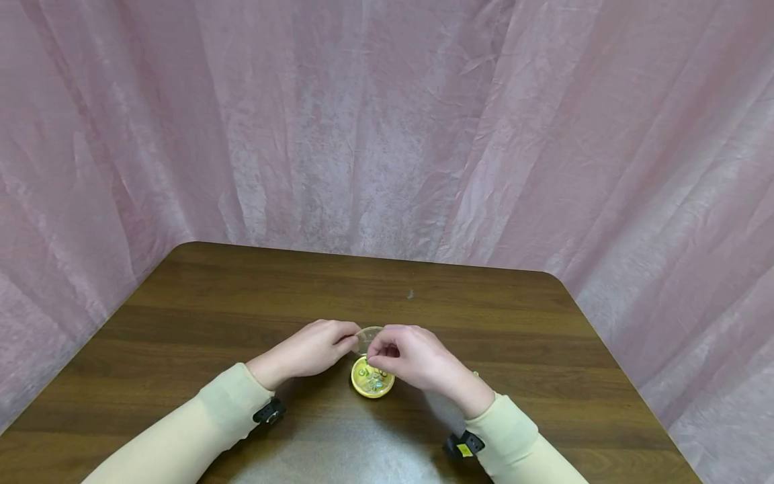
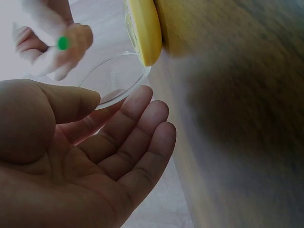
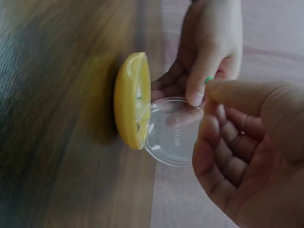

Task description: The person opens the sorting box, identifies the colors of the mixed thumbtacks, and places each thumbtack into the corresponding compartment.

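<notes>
A small round yellow container (image 1: 371,395) stands on the table between the hands, with small pins or clips of several colours in it; their exact kind is too small to tell. Its clear round lid (image 3: 173,135) is tilted up from the far rim. My left hand (image 1: 317,347) pinches the lid's edge between thumb and forefinger, other fingers loosely bent. Above the container, my right hand (image 1: 417,356) pinches a tiny item with a round green head (image 3: 208,79) between thumb and forefinger. The rest of that item is hidden by the fingertips.
The brown wooden table (image 1: 254,289) reaches back to a pink curtain (image 1: 375,134). A small pale mark (image 1: 410,294) shows on the tabletop beyond the hands. Black wrist straps (image 1: 269,411) sit at both sleeves. A tiny green spot (image 1: 476,373) shows beside the right wrist.
</notes>
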A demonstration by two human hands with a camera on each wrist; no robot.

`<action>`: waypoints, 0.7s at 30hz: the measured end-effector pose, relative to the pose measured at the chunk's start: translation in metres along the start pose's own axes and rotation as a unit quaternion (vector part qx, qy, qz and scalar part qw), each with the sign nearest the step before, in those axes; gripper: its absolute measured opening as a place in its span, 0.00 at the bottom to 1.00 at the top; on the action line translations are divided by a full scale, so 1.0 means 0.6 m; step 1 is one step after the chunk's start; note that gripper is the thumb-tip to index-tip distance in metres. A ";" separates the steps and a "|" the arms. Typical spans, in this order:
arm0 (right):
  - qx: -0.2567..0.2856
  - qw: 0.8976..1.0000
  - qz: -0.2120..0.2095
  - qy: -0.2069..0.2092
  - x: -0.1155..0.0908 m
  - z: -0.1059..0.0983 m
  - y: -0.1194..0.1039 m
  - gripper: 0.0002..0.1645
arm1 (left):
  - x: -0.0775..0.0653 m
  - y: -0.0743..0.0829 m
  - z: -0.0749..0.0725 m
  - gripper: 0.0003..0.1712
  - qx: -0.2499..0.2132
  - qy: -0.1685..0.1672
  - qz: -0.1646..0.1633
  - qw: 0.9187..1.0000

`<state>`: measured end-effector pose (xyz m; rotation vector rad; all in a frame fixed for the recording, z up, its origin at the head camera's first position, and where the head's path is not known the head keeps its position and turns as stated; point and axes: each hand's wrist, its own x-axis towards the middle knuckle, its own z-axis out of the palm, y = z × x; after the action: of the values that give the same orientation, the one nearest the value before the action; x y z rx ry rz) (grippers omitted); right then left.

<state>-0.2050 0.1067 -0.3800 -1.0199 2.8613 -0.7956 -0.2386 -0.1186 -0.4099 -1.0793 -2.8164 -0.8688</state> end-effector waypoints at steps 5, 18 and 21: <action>-0.124 0.992 -0.025 0.025 0.005 0.014 0.000 0.03 | 0.000 0.001 -0.001 0.10 -0.005 -0.002 -0.003 1.000; -0.221 0.974 -0.041 0.043 0.008 0.034 -0.006 0.04 | 0.000 0.000 0.001 0.10 -0.009 0.001 -0.011 1.000; -0.224 0.972 -0.044 0.044 0.008 0.036 -0.006 0.05 | -0.001 -0.001 0.000 0.10 -0.011 0.002 -0.013 1.000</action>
<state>-0.2032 0.0913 -0.3964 -1.1792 3.1713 -0.1918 -0.2387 -0.1192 -0.4105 -1.0438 -2.8305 -0.9063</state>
